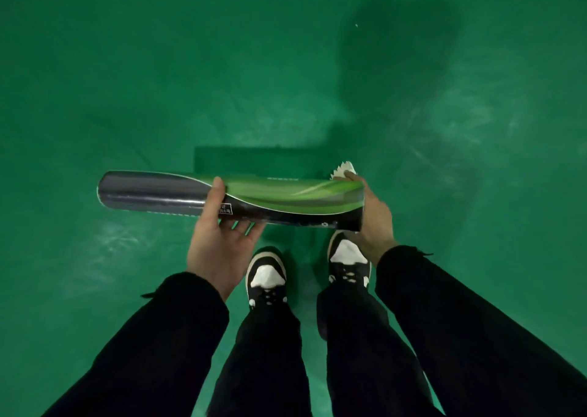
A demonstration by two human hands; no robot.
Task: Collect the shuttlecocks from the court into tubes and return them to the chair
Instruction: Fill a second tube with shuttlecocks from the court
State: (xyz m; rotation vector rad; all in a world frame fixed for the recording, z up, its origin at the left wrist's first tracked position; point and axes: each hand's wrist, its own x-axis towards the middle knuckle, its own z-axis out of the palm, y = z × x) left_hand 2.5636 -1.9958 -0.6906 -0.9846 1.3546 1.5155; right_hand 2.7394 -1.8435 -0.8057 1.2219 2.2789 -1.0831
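Head camera is looking straight down at a green court floor (127, 67), where a person is standing in black trousers and black-and-white sneakers (266, 277). The left hand (219, 239) is gripping a long cylindrical shuttlecock tube (254, 199), silver at its left end and green and black along the rest, with the thumb over the top and the fingers curling underneath. The tube is lying roughly level across the body, above the shoes. The right hand (371, 213) is sitting at the tube's right end, its fingers pinching a white feathered shuttlecock (344, 169) just beside that end; whether it is already partly inside the mouth cannot be told. Dark shadows are falling on the floor ahead.
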